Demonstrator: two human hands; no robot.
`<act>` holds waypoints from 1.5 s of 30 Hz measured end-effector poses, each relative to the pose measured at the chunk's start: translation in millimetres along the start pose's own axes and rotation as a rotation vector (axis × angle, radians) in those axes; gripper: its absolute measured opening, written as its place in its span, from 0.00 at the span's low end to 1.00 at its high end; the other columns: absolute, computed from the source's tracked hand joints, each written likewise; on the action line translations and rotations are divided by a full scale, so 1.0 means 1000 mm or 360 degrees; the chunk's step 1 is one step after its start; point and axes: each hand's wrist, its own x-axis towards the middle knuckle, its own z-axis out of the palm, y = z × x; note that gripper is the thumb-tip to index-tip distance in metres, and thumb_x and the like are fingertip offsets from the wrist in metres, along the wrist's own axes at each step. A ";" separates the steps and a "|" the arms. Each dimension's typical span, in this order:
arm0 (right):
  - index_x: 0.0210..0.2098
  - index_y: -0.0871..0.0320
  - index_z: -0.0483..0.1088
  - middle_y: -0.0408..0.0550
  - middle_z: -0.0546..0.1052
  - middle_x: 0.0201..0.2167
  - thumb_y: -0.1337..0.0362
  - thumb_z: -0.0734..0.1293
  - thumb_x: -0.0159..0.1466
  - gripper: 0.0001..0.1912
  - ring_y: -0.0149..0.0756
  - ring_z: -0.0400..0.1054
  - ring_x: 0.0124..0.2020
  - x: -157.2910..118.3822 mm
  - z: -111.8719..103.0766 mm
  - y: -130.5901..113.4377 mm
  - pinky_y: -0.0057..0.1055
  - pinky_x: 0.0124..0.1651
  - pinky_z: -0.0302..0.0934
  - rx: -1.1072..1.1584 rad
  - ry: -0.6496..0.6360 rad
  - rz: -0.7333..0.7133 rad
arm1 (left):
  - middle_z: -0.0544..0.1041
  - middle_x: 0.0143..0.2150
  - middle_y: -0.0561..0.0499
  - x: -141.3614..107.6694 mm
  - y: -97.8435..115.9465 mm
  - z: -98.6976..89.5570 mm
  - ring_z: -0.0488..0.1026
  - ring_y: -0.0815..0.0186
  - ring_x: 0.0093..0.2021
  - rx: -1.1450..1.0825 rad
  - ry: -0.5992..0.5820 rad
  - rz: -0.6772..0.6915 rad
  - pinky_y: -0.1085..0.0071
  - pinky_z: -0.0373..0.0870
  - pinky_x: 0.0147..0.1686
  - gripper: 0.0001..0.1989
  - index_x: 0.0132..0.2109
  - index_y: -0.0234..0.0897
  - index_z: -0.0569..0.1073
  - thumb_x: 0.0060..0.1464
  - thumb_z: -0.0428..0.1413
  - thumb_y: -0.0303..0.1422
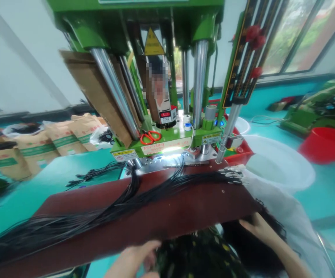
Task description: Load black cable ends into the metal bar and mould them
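Left hand [137,258]: at the near edge, blurred, fingers loosely curled; whether anything is in its grasp cannot be told. Right hand [261,230]: near right, against a dark bundle [250,247], thumb stretched leftward, other fingers largely hidden; how far closed, and on what, cannot be told. Patterned cloth [199,255]: between the hands, dark with yellow-green flecks.

Black cables [147,197]: long, thin, faintly glossy, in a loose sheaf; lying across a reddish-brown board [190,218] from near left toward the right; strands fanned and overlapping at left, gathered at right, where pale, silvery ends [233,175] cluster; a few strands rise to the lit plate of the press; a further bunch bends away at the far left, its dark tips [75,180] on a turquoise surface [51,170].

Green press [173,135]: far centre, with bright metal columns; orange-handled scissors [150,137] on its bed. Paper sacks [37,148]: far left; white tub [303,175] and red tub [328,144]: right.
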 end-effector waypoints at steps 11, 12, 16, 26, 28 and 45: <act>0.39 0.57 0.70 0.53 0.78 0.33 0.56 0.63 0.47 0.22 0.50 0.71 0.38 -0.005 -0.014 0.012 0.40 0.44 0.65 -0.0081 0.0031 -0.0126 | 0.69 0.40 0.43 0.195 0.116 0.021 0.67 0.55 0.41 0.1487 0.0405 0.0824 0.60 0.66 0.38 0.23 0.46 0.32 0.66 0.46 0.57 0.43; 0.42 0.56 0.69 0.53 0.77 0.34 0.56 0.63 0.47 0.23 0.49 0.72 0.37 -0.006 -0.016 0.015 0.39 0.42 0.66 -0.0059 0.0049 -0.0120 | 0.69 0.38 0.44 0.199 0.118 0.022 0.68 0.56 0.39 0.1555 0.0348 0.0830 0.62 0.67 0.35 0.18 0.43 0.32 0.67 0.49 0.55 0.40; 0.53 0.56 0.60 0.54 0.74 0.45 0.56 0.64 0.47 0.34 0.48 0.71 0.41 -0.006 -0.025 0.020 0.34 0.41 0.67 -0.0027 0.0157 -0.0119 | 0.69 0.35 0.43 0.199 0.124 0.031 0.70 0.60 0.34 0.1653 0.0285 0.0837 0.67 0.67 0.28 0.08 0.40 0.29 0.66 0.55 0.45 0.23; 0.58 0.56 0.51 0.55 0.76 0.40 0.55 0.59 0.55 0.32 0.46 0.73 0.37 0.011 -0.051 0.041 0.38 0.40 0.68 -0.0297 0.0371 -0.0321 | 0.70 0.38 0.44 0.169 0.132 0.014 0.67 0.60 0.40 0.0887 0.0547 0.0826 0.65 0.65 0.37 0.05 0.39 0.33 0.64 0.55 0.46 0.28; 0.57 0.55 0.54 0.54 0.76 0.40 0.58 0.58 0.57 0.29 0.45 0.73 0.36 0.011 -0.052 0.024 0.38 0.38 0.69 -0.0438 0.0482 -0.0442 | 0.71 0.35 0.48 0.156 0.133 0.004 0.67 0.63 0.35 0.0511 0.0523 0.0780 0.68 0.63 0.35 0.05 0.40 0.35 0.63 0.56 0.45 0.31; 0.43 0.54 0.71 0.50 0.74 0.43 0.68 0.59 0.61 0.14 0.38 0.68 0.46 -0.013 0.014 -0.148 0.34 0.50 0.63 -0.0238 0.0204 -0.1078 | 0.66 0.28 0.53 0.147 0.132 -0.011 0.63 0.69 0.30 -0.0194 0.0653 0.0831 0.72 0.59 0.33 0.12 0.29 0.36 0.64 0.56 0.45 0.39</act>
